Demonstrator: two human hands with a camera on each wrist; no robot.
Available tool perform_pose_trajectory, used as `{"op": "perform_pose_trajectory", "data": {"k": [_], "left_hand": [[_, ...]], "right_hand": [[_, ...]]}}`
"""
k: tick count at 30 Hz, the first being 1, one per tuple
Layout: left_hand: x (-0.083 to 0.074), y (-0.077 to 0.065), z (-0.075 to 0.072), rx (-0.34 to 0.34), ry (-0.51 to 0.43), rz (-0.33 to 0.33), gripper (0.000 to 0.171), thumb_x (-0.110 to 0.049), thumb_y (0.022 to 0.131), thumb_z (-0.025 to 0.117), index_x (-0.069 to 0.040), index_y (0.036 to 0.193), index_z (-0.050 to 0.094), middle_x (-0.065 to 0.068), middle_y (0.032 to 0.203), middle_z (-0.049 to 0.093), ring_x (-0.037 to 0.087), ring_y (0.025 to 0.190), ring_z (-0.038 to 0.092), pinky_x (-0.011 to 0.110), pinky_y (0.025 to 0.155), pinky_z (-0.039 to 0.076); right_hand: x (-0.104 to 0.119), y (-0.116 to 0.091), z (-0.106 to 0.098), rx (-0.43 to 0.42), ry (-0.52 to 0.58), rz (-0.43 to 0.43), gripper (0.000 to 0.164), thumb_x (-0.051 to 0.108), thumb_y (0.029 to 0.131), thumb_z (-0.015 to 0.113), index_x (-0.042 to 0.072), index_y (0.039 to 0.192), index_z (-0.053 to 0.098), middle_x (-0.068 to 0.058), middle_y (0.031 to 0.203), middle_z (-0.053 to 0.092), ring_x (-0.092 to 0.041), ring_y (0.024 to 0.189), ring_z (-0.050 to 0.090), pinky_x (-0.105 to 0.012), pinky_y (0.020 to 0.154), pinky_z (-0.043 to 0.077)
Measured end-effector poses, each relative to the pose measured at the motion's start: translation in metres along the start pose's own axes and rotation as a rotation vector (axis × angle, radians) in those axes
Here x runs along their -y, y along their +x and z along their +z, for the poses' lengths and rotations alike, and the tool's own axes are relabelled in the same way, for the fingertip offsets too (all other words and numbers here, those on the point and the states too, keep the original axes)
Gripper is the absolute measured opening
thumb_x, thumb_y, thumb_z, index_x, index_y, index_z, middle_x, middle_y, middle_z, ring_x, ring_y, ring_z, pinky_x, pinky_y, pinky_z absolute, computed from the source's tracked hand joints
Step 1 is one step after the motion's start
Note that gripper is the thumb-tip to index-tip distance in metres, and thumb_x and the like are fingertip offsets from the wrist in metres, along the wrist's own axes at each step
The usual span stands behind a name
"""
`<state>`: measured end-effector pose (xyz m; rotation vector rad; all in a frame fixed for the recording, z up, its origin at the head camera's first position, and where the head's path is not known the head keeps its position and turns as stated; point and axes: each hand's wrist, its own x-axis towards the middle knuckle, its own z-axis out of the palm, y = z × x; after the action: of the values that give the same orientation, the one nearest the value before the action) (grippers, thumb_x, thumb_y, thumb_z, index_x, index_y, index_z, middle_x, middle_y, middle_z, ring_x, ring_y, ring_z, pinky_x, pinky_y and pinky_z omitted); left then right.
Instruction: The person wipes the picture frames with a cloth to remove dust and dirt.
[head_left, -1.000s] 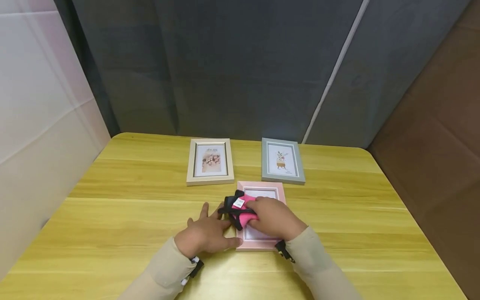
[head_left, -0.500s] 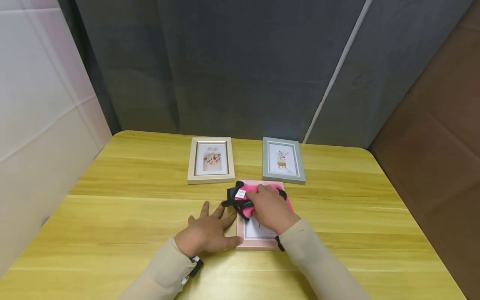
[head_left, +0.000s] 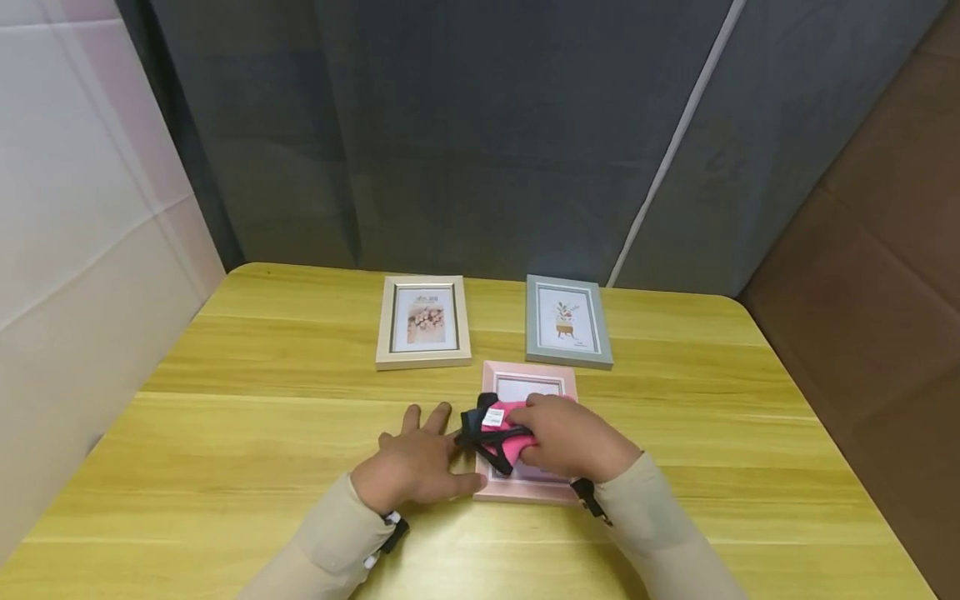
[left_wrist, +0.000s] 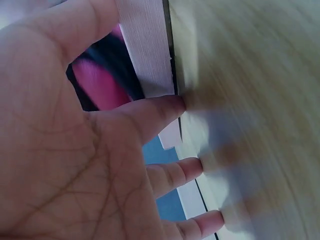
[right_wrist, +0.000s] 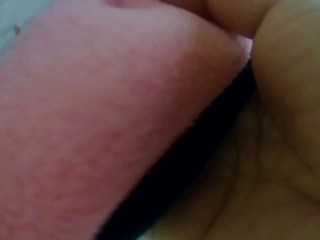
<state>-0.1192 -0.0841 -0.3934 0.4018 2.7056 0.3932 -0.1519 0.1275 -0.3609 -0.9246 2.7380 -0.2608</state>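
Observation:
A pink picture frame [head_left: 525, 493] lies flat near the middle of the table. On its glass is a bunched pink cloth with black edging and a white tag [head_left: 492, 417], which my right hand [head_left: 573, 437] grips between thumb and fingers. Fuzzy pink fabric [right_wrist: 90, 115] fills most of the right wrist view, its black edge running along the palm. My left hand [head_left: 412, 467] rests beside the frame with fingers spread, thumb touching the frame's lower left edge. The left wrist view shows its fingertips on the wood and the frame's side [left_wrist: 147, 55] by the thumb. Cloth and right hand cover much of the picture.
Behind the pink frame, a gold frame [head_left: 385, 325] lies at the left and a grey-blue frame [head_left: 533, 321] at the right. The wooden table [head_left: 247, 417] meets a dark curtain [head_left: 480, 142] at the back. A white panel stands left, a brown one right.
My right hand moved the cloth up over the frame's top, then back down towards its middle. The frame's top has turned slightly right. My left hand stays nearly in place.

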Motion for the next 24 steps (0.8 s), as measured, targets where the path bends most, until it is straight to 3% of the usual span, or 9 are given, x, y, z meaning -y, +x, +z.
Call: {"op": "perform_pose_trajectory", "data": {"k": [3,6,11,16,20,24], "left_hand": [[-0.001,0.000,0.000,-0.007,0.003,0.002,0.077,-0.067,0.083,0.063,-0.020,0.144,0.055,0.017,0.158,0.029,0.052,0.140,0.021,0.082,0.090,0.029],[-0.002,-0.001,-0.001,-0.004,0.014,0.000,0.076,-0.067,0.083,0.062,-0.021,0.144,0.056,0.017,0.157,0.029,0.051,0.140,0.021,0.082,0.090,0.029],[-0.003,-0.002,-0.003,0.017,0.026,-0.002,0.077,-0.069,0.086,0.058,-0.025,0.148,0.049,0.017,0.159,0.026,0.053,0.140,0.019,0.083,0.091,0.027],[-0.003,-0.002,-0.002,0.024,0.024,-0.009,0.079,-0.070,0.085,0.057,-0.027,0.151,0.044,0.017,0.160,0.026,0.055,0.140,0.018,0.084,0.092,0.025],[-0.003,-0.002,0.000,0.014,0.020,-0.008,0.080,-0.071,0.085,0.057,-0.028,0.151,0.045,0.017,0.159,0.026,0.055,0.140,0.019,0.084,0.092,0.025],[-0.004,-0.002,0.000,0.008,0.014,-0.018,0.079,-0.071,0.084,0.058,-0.023,0.146,0.053,0.017,0.159,0.027,0.053,0.140,0.020,0.083,0.092,0.026]], "right_hand": [[0.004,-0.009,0.004,0.000,-0.037,-0.043,0.028,0.018,0.081,0.078,0.015,0.108,0.071,0.000,0.090,0.059,-0.015,0.076,0.050,-0.030,0.070,0.045],[0.006,-0.008,0.010,-0.035,-0.074,-0.025,0.029,0.018,0.082,0.078,0.015,0.111,0.071,-0.001,0.093,0.059,-0.016,0.081,0.053,-0.032,0.076,0.048],[0.003,0.014,0.013,-0.118,-0.107,0.108,0.042,0.018,0.084,0.080,0.013,0.124,0.067,-0.008,0.106,0.061,-0.024,0.095,0.055,-0.041,0.087,0.051],[-0.004,0.036,0.010,-0.130,-0.076,0.186,0.052,0.019,0.086,0.079,0.014,0.134,0.061,-0.014,0.120,0.058,-0.027,0.105,0.053,-0.045,0.092,0.051],[-0.006,0.037,0.008,-0.098,-0.063,0.162,0.049,0.021,0.088,0.077,0.014,0.134,0.062,-0.014,0.120,0.059,-0.027,0.104,0.054,-0.045,0.094,0.049],[-0.003,0.022,0.007,-0.032,-0.051,0.082,0.041,0.022,0.086,0.076,0.014,0.126,0.067,-0.009,0.111,0.062,-0.022,0.093,0.056,-0.040,0.088,0.050]]}}
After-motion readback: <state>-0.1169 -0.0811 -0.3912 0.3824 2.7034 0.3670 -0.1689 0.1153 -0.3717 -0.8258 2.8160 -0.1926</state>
